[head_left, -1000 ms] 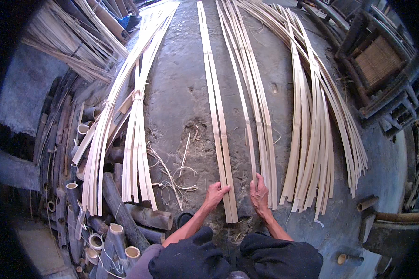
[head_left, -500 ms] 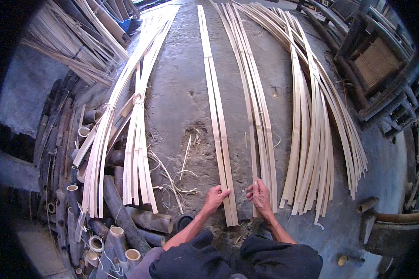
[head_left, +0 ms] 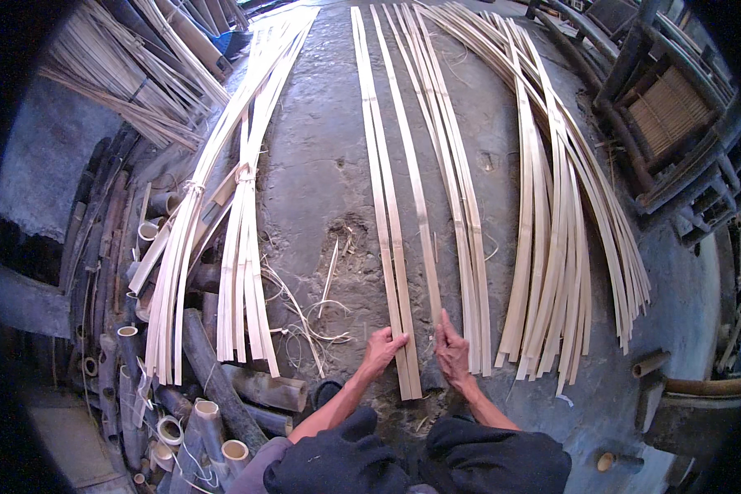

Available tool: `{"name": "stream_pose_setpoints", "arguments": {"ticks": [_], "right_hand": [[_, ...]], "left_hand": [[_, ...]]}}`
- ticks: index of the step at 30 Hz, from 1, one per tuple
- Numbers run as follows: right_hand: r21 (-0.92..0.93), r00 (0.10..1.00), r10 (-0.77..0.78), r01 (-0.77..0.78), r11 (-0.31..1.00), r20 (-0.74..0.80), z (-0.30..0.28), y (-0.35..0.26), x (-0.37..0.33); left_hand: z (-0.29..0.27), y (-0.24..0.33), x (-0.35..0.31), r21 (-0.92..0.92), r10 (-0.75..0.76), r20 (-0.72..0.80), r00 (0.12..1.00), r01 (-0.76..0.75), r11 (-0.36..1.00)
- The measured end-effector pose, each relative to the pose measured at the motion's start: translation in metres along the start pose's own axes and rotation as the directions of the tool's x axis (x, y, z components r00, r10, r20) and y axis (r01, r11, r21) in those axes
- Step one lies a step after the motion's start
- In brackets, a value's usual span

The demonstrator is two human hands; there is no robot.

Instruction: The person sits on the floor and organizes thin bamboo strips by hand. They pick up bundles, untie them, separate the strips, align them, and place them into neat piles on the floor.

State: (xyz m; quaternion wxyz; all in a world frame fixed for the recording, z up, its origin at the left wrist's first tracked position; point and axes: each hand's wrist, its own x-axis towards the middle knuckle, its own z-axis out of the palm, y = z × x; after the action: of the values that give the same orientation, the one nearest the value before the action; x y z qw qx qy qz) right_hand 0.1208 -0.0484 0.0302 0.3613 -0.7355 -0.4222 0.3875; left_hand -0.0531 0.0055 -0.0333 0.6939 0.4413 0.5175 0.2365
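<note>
My left hand (head_left: 382, 349) is closed on two pale bamboo strips (head_left: 388, 255) lying side by side, its thumb across them near their lower ends. My right hand (head_left: 452, 352) grips the near end of a single bamboo strip (head_left: 421, 210), a short way right of that pair. A narrow gap separates the single strip from the pair, and their far ends reach toward the top of the view. Further right, several loose strips (head_left: 463, 230) lie lengthwise on the floor, apart from my right hand.
Tied bundles of bamboo strips (head_left: 237, 288) lie at left, and a fanned pile of strips (head_left: 543, 272) at right. Cut bamboo tubes (head_left: 210, 424) crowd the lower left. Thin shavings (head_left: 309, 329) lie on the dark floor (head_left: 321, 165). A bamboo chair (head_left: 663, 111) stands at upper right.
My right hand has drawn one strip leftward, away from the loose strips and closer to the pair. My left hand has stayed in place on the pair.
</note>
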Motion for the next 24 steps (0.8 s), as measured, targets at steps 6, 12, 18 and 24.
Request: {"name": "stream_pose_setpoints", "arguments": {"ticks": [6, 12, 18, 24], "right_hand": [[-0.115, 0.998, -0.061, 0.064, 0.991, 0.027, 0.029, 0.028, -0.001], [-0.109, 0.990, -0.129, 0.133, 0.985, 0.049, 0.039, 0.041, 0.000], [-0.240, 0.975, -0.212, 0.222, 0.945, 0.068, 0.038, 0.049, 0.000], [-0.348, 0.972, -0.215, 0.236, 0.907, 0.097, 0.032, 0.034, 0.001]], "left_hand": [[0.001, 0.005, -0.003, -0.062, 0.004, 0.031, 1.000, -0.002, 0.998], [-0.001, -0.002, 0.002, -0.049, -0.015, 0.041, 0.999, 0.017, 0.999], [0.003, 0.012, -0.003, -0.034, -0.033, 0.040, 0.999, 0.034, 0.999], [0.003, 0.011, -0.004, 0.010, 0.033, 0.012, 0.999, -0.033, 0.999]]}}
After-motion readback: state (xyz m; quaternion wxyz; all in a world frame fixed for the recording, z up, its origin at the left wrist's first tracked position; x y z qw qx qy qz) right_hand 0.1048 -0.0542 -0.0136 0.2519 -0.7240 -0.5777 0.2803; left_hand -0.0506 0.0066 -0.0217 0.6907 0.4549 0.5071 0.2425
